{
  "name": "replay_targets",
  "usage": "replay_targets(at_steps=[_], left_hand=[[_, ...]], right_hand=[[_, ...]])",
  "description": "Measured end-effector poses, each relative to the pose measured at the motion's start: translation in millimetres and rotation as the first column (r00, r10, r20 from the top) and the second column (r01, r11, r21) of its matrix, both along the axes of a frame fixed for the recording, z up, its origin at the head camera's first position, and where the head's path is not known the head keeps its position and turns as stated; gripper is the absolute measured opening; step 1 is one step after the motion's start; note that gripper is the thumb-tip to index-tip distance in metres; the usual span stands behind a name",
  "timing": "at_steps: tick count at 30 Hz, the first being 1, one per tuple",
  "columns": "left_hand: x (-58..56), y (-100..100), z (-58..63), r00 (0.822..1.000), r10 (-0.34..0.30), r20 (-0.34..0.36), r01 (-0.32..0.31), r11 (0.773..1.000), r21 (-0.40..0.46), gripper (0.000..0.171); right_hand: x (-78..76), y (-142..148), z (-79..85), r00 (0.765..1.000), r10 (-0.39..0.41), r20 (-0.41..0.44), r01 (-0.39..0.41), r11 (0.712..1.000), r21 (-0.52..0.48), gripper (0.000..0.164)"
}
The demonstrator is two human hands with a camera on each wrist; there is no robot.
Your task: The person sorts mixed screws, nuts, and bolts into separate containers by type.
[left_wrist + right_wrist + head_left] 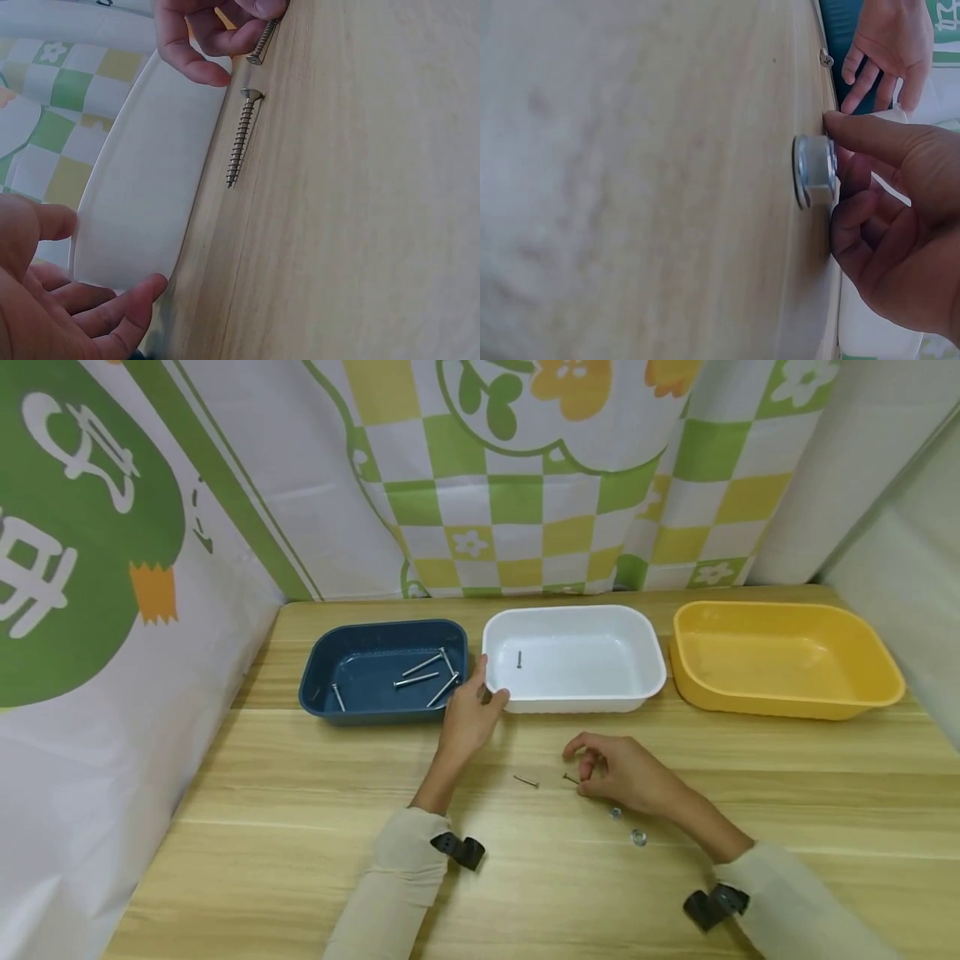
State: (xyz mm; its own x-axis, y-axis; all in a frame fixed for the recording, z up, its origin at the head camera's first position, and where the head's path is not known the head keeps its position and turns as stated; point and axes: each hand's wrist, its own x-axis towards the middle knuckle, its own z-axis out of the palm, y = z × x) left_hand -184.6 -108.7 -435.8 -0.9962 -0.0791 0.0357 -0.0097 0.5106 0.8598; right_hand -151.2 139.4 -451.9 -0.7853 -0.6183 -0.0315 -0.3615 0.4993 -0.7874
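My left hand (471,714) holds the left end of a white plastic bin (577,705), its thumb at the near corner and a finger along the end wall. One small screw (519,660) lies inside that bin. In front of it, my right hand (626,774) pinches a screw (262,41) between thumb and fingers, low over the table, the head end sticking out. Another screw (240,139), threaded with a flat head, lies on the table just left of the right hand. Two nuts, a nearer one (638,837) and a farther one (616,813), sit below the right hand.
To the left stands a dark blue bin (360,717) with several long bolts (416,680) in it. A yellow bin (780,706) stands at the right. Behind the wooden table (300,827) hangs a checked green and yellow cloth (517,518).
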Motion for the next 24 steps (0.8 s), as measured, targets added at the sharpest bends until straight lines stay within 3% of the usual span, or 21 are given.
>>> replay_targets(at_steps=[6, 24], left_hand=[[0.4, 0.4, 1.2, 1.000, -0.003, 0.008, 0.003, 1.000, -0.003, 0.068], [0.3, 0.2, 0.5, 1.000, 0.003, 0.019, -0.003, 1.000, -0.004, 0.067]], right_hand=[[0.0, -2.8, -1.1, 0.998, 0.012, -0.061, -0.012, 1.000, -0.007, 0.023], [1.7, -6.2, -1.4, 0.985, -0.037, -0.169, 0.042, 0.999, 0.027, 0.019]])
